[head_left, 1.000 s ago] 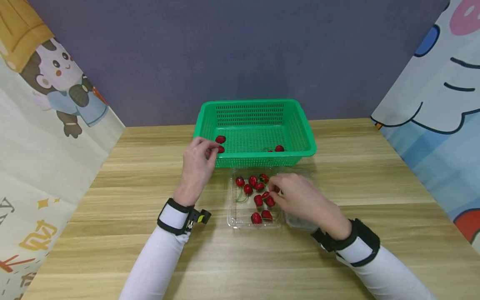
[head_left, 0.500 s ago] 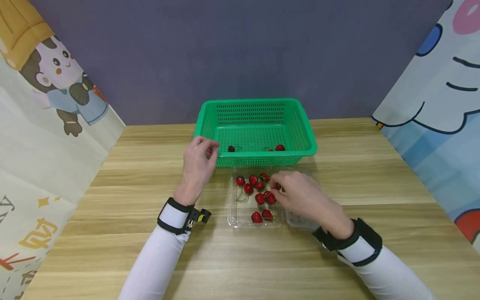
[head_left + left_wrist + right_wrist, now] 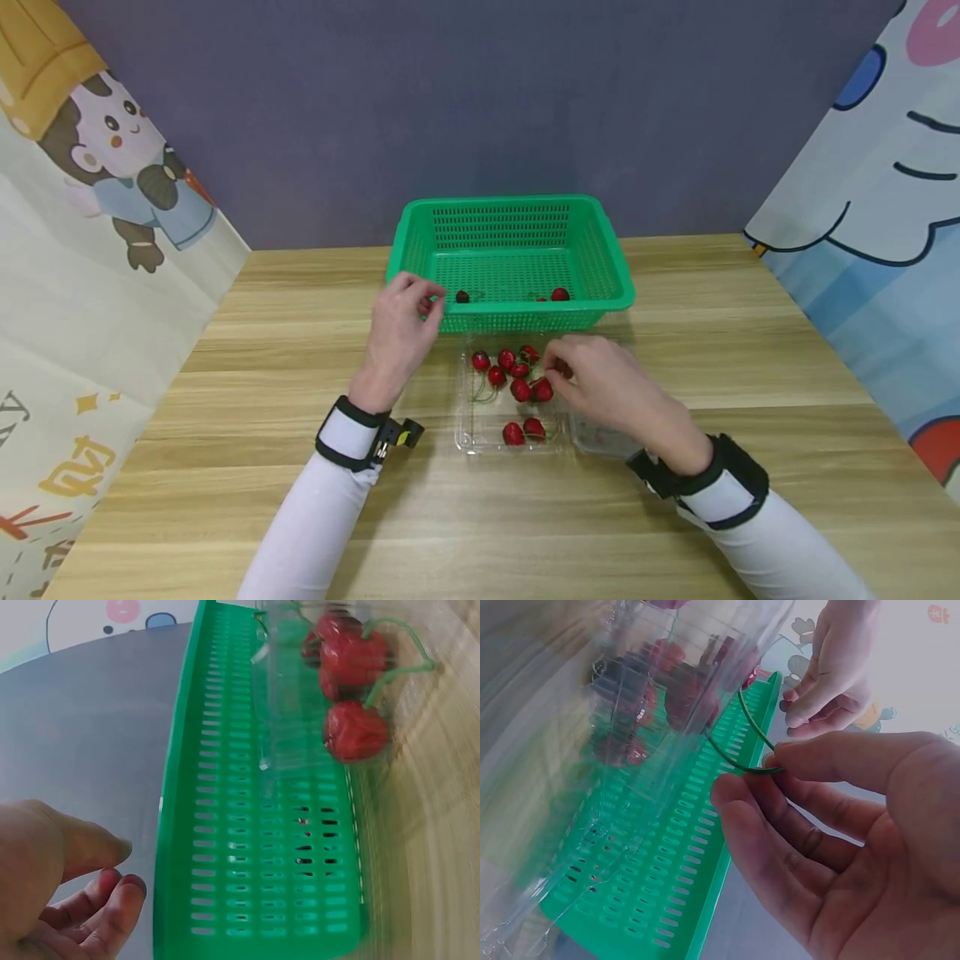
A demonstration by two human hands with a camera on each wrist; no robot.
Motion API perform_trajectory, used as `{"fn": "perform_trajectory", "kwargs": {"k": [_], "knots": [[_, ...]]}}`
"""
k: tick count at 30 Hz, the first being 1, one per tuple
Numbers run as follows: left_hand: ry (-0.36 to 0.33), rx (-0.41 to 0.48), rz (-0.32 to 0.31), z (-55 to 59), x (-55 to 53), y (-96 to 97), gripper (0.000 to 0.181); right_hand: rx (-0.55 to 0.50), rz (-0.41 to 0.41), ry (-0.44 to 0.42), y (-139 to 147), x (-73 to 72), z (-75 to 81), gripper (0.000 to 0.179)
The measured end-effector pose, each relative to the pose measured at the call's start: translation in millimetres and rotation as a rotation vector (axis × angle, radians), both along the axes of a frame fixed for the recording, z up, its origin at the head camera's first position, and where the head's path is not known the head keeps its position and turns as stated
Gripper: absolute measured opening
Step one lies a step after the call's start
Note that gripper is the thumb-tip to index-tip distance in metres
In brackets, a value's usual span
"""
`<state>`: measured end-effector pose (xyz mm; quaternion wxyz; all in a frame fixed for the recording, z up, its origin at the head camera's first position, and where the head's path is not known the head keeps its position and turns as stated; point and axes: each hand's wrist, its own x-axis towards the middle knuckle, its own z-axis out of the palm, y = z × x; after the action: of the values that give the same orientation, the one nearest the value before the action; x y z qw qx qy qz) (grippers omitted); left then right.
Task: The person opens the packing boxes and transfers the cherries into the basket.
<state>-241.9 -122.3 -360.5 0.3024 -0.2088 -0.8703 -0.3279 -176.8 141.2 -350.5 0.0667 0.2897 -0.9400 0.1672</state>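
My right hand (image 3: 600, 375) is over the clear plastic box (image 3: 467, 433). In the right wrist view, its thumb and fingertips pinch two green cherry stems (image 3: 746, 766), which lead to red cherries (image 3: 690, 701). More red cherries (image 3: 513, 433) with green stems lie in the box. My left hand (image 3: 401, 325) is at the left front corner of the green basket (image 3: 517, 321). Nothing shows between its thumb and loosely bent fingers (image 3: 124, 900) in the left wrist view. Inside the basket, a dark cherry (image 3: 462, 297) and a red cherry (image 3: 559, 295) show near the front wall, which hides part of the floor.
The box's clear lid (image 3: 600, 442) lies to its right, partly under my right hand. Behind the basket rises a dark grey-blue wall (image 3: 495, 100). Sheets with cartoon figures flank the wooden table (image 3: 225, 417) on both sides.
Cherries hanging at my left hand a second ago have dropped into the basket, and that hand has shifted slightly right. My right hand has risen slightly, drawing two cherries along by their stems.
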Motion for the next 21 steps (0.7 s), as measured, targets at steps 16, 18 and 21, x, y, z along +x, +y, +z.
{"fn": "perform_trajectory", "kwargs": {"k": [16,18,21], "knots": [[-0.058,-0.101,-0.149,5.0,14.1,13.7,0.012,-0.132,0.012,0.044,11.1,-6.4,12.2,0.006],[-0.067,-0.117,-0.171,4.4,15.1,15.8,0.012,-0.151,-0.001,0.056,13.5,-7.2,14.5,0.006],[-0.066,-0.138,-0.202,3.8,15.9,19.4,0.011,-0.178,-0.024,0.073,16.4,-8.2,17.1,0.006]]}}
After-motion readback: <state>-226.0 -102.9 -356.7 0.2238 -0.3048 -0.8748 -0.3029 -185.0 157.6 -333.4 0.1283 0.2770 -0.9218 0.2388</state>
